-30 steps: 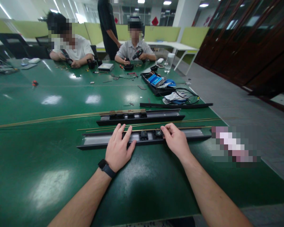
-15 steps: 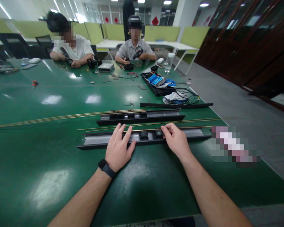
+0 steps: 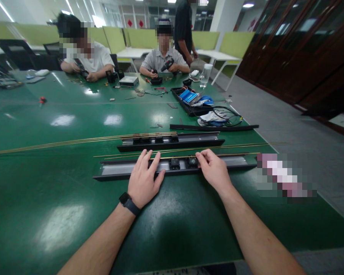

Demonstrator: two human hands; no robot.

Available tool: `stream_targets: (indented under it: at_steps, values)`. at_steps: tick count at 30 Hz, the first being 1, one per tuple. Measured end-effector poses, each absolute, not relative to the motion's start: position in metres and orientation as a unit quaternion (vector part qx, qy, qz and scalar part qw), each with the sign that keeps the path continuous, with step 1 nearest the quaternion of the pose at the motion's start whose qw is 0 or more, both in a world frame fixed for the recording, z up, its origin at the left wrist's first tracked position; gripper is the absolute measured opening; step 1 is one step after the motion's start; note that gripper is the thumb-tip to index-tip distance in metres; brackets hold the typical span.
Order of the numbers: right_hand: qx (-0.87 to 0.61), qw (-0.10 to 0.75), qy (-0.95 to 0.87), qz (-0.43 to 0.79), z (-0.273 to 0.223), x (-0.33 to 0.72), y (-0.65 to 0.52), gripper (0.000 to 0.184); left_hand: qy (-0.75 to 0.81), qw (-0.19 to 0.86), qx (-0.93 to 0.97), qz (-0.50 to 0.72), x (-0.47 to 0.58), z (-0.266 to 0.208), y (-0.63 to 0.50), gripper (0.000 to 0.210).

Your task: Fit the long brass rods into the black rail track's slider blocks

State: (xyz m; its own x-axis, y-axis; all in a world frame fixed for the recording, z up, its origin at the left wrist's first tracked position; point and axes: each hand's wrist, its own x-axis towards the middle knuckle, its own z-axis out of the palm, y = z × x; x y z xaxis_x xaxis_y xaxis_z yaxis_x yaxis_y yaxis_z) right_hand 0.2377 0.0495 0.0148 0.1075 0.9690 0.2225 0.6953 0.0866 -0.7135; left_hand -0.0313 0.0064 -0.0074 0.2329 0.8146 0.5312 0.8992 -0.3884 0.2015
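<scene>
A long black-edged metal channel (image 3: pixel 114 169) lies crosswise before me, with small black blocks (image 3: pixel 174 164) inside it. My left hand (image 3: pixel 143 181) rests over the channel, its fingers spread; a dark watch sits on that wrist. Thumb and fingertips of my right hand (image 3: pixel 213 170) are pinched on a thin brass rod (image 3: pixel 180 157) that runs along the channel above the blocks. The exact grip point is partly hidden by the fingers. More thin rods (image 3: pixel 240 146) lie just behind this channel.
Farther back is a second channel (image 3: pixel 195 143) with several long brass rods (image 3: pixel 60 143) reaching left. Beyond it are a black strip (image 3: pixel 215 127), a glove with cables (image 3: pixel 215 117) and a black tray (image 3: pixel 196 110). Two seated people work across the green table (image 3: pixel 83 214); another person stands behind.
Both my hands stay in the same place, as do the channels and rods. In the background, the standing person has moved to the right.
</scene>
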Motion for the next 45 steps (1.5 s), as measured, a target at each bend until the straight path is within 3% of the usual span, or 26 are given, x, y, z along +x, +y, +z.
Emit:
stream_targets:
  at_steps: [45]
  values:
    - [-0.648,0.359,-0.648,0.176,0.0129,0.2377,0.0506,0.041,-0.543,0.073,-0.784,-0.293,-0.0317,-0.0085,0.0068,0.062]
